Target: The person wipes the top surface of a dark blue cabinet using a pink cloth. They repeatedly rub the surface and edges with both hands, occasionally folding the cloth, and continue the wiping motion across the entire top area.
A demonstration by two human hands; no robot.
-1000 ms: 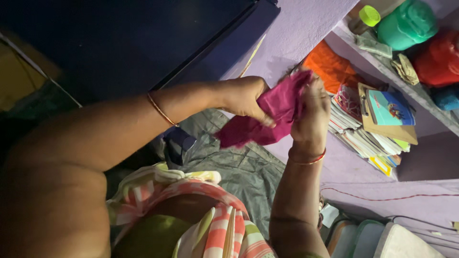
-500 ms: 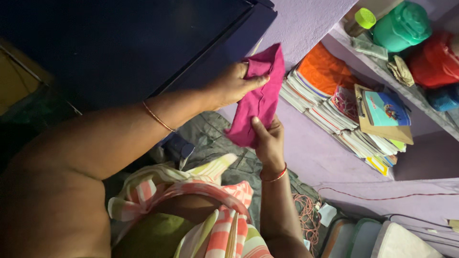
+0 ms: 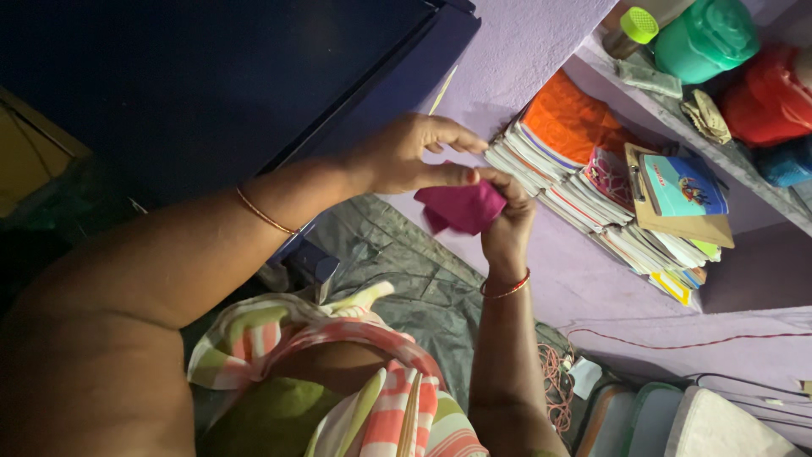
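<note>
Pinching a small magenta cloth (image 3: 461, 207) from both sides, the hands meet in the air in front of a lilac wall (image 3: 524, 42); the left hand (image 3: 406, 156) grips the cloth's upper edge between thumb and forefinger with its other fingers spread loose above; the right hand (image 3: 507, 224) rises from below, fingers curled closed around the cloth's right end; the cloth itself is bunched and folded small between them, touching nothing else.

A thin gold bangle (image 3: 264, 213) circles the left forearm; a red bangle (image 3: 506, 290) sits at the right wrist; below the arms shows a striped garment (image 3: 389, 398) in pink, white and pale green.

Beneath the hands a grey-green quilted cover (image 3: 406, 271) lies spread out; to the left a dark blue cabinet (image 3: 254, 76) fills the upper part of the view.

To the right of the hands, a shelf niche in the wall holds a leaning stack of books (image 3: 592, 211), with an orange cloth (image 3: 575, 123) on top of them and a clipboard with a blue booklet (image 3: 681, 190) lying across; on the shelf ledge (image 3: 727, 156) above stand a jar with a yellow-green lid (image 3: 639, 25), a green plastic container (image 3: 706, 38) and a red one (image 3: 770, 97); low at the right a tangle of pink cord (image 3: 554, 389) lies near some pale plastic boxes (image 3: 677, 423).
</note>
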